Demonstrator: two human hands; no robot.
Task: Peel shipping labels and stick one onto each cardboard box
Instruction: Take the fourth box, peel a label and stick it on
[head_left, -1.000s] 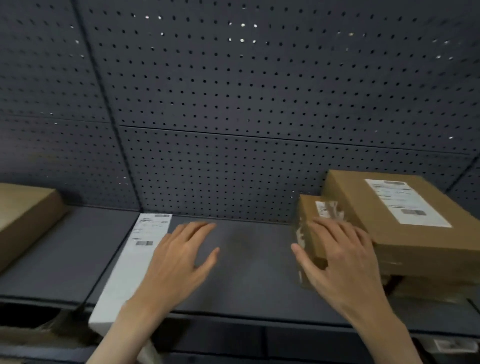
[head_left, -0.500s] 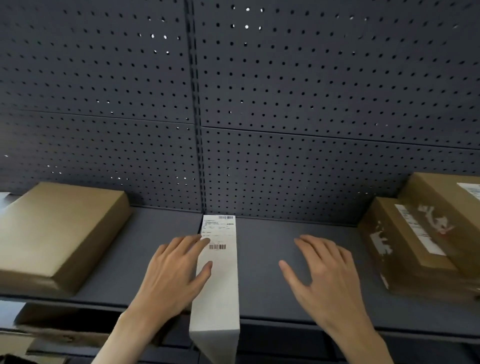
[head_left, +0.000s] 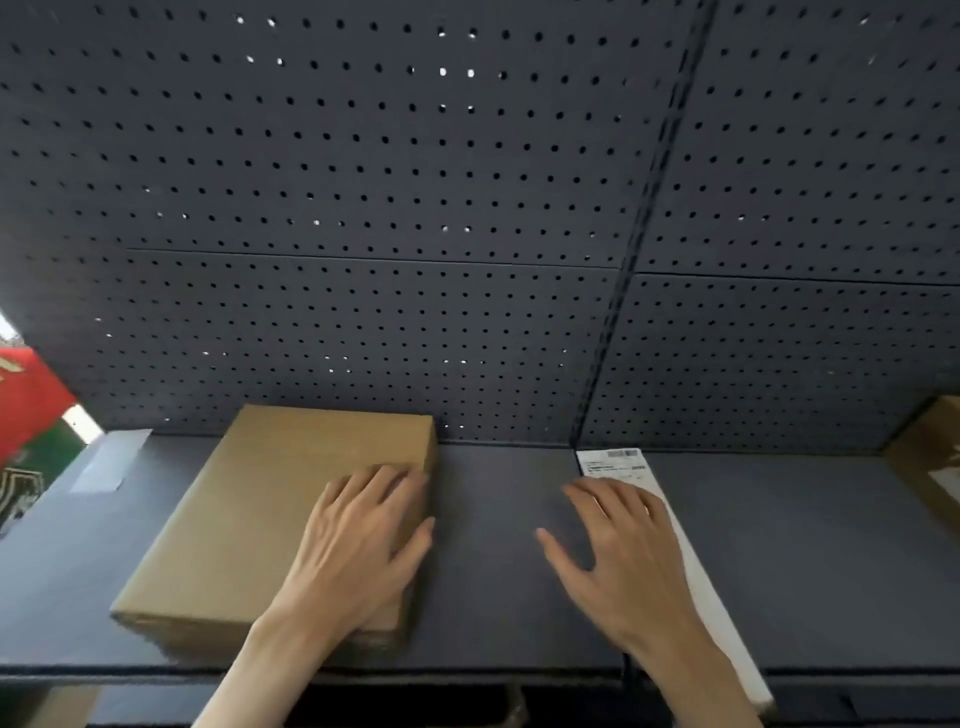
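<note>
A plain brown cardboard box (head_left: 270, 525) with no label on its top lies flat on the dark shelf (head_left: 498, 582), left of centre. My left hand (head_left: 363, 545) lies over the box's right part, fingers straight and spread. My right hand (head_left: 618, 551) hovers over the bare shelf with fingers spread, holding nothing. Just right of it lies a long white strip of shipping labels (head_left: 675, 540), printed at its far end and running over the shelf's front edge. A second brown box (head_left: 930, 457) shows partly at the right edge.
A dark perforated back panel (head_left: 415, 208) rises behind the shelf, with a vertical post (head_left: 628, 270) right of centre. A pale patch of tape or film (head_left: 111, 460) lies on the shelf's left end. Something red and green (head_left: 26, 415) shows at the far left.
The view has swung left: the plain box came to the centre-left, the labelled boxes slid almost out at the right. My left hand went from the label strip onto the plain box.
</note>
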